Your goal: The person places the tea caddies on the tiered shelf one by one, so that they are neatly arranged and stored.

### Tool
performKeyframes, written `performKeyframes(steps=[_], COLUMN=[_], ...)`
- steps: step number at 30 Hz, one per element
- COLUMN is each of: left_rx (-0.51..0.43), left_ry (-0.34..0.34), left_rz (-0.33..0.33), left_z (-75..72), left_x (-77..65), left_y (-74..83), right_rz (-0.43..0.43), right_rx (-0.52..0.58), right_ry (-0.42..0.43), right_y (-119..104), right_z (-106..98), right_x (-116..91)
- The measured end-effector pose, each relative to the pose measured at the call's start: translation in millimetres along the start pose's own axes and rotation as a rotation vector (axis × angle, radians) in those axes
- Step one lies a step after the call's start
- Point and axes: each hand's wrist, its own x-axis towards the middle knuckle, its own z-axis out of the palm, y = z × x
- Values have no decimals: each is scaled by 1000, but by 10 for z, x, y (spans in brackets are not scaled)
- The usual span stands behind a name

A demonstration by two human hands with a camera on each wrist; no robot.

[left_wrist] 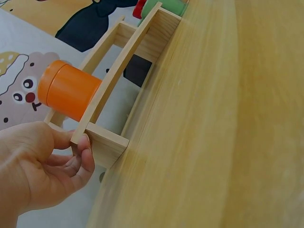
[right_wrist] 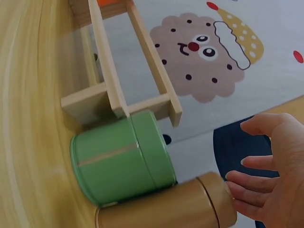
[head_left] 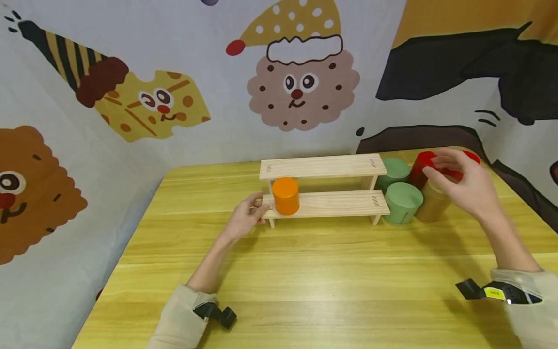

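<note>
A two-tier wooden shelf (head_left: pixel 335 203) stands on the table. My left hand (head_left: pixel 241 218) pinches the left end of its lower board; in the left wrist view, the thumb is on top and the fingers curl beneath. Just beside that grip, an orange canister (head_left: pixel 286 196) sits upright on the same board. Over on the right, my right hand (head_left: pixel 471 186) is held above a gold canister (head_left: pixel 431 206), its fingers apart and nothing between them. In the right wrist view, the fingertips come right by the lid of the gold canister (right_wrist: pixel 161 211).
Right of the shelf stand a front green canister (head_left: pixel 403 203) and a rear green canister (head_left: pixel 394 172). Behind the gold one is a red canister (head_left: pixel 420 167), with more red partly hidden by my right hand. A cartoon-printed cloth (head_left: pixel 218 145) hangs behind the wooden table (head_left: pixel 305 281).
</note>
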Motion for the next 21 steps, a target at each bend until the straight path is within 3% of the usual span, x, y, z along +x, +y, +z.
performKeyframes(steps=[6,21], left_rx=[-6,-8], left_ry=[0,0], left_rz=[2,-2], left_z=[1,-2], left_x=[5,-3], left_y=[-4,0], right_rz=[31,9], right_rx=[-33,-88], right_ry=[-49,-119], right_y=[123,371], right_z=[-41,-90], right_x=[-13,-79])
